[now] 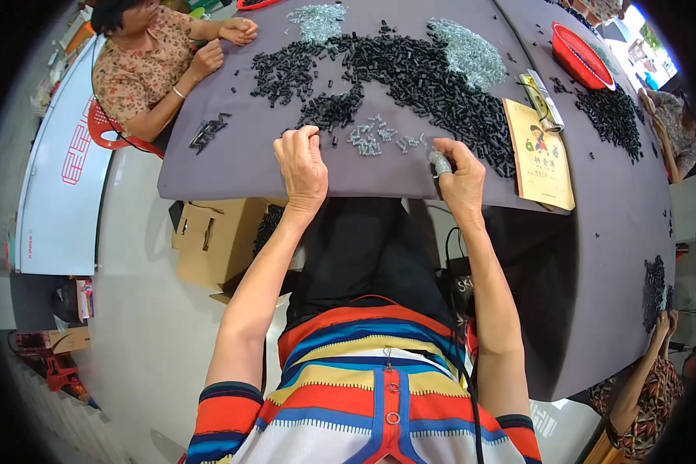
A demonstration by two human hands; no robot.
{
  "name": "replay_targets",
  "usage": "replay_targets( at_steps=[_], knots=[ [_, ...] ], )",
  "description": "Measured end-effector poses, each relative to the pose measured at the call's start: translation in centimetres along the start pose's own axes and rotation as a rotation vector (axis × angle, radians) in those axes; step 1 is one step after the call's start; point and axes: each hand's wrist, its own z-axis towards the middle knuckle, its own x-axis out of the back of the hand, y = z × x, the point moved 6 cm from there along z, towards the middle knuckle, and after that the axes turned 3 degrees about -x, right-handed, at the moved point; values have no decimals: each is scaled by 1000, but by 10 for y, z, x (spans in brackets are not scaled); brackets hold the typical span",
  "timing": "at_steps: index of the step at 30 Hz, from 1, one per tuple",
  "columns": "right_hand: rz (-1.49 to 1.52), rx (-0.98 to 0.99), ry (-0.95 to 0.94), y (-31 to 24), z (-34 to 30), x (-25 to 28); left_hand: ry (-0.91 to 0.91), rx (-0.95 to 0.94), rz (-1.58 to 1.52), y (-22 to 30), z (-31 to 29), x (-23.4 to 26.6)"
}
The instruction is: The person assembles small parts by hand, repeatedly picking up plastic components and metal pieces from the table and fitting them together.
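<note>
My left hand [303, 166] is over the near part of the grey-covered table, its fingers curled together at the edge of a small heap of black parts [331, 110]. Whatever it pinches is too small to make out. To its right, my right hand [462, 176] has bent fingers drawn together, and a silvery-grey wrap [440, 162] covers one digit. What those fingers hold, if anything, is hidden. Between my hands lies a loose scatter of small, shiny, clear-looking pieces [365, 139]. A large pile of short black cylindrical parts [417, 77] spreads beyond them.
Heaps of clear-looking pieces [469, 56] lie farther back. A yellow booklet [539, 155] sits right of my right hand, near a red basket [582, 58]. A co-worker [143, 66] sits at the left; others work along the right edge. An open cardboard box [216, 240] stands below the table.
</note>
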Motion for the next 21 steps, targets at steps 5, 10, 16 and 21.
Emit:
replay_targets(
  at_steps=[5, 10, 16, 21],
  knots=[
    [-49, 71, -12, -1, -2, 0, 54, -15, -96, 2, -1, 12],
    [-99, 124, 4, -6, -2, 3, -116, 427, -803, 23, -23, 15],
    [132, -73, -141, -36, -19, -20, -188, 785, -1495, 41, -56, 6],
    [260, -97, -364, -64, -46, -53, -175, 900, -1582, 36, -76, 7]
  ],
)
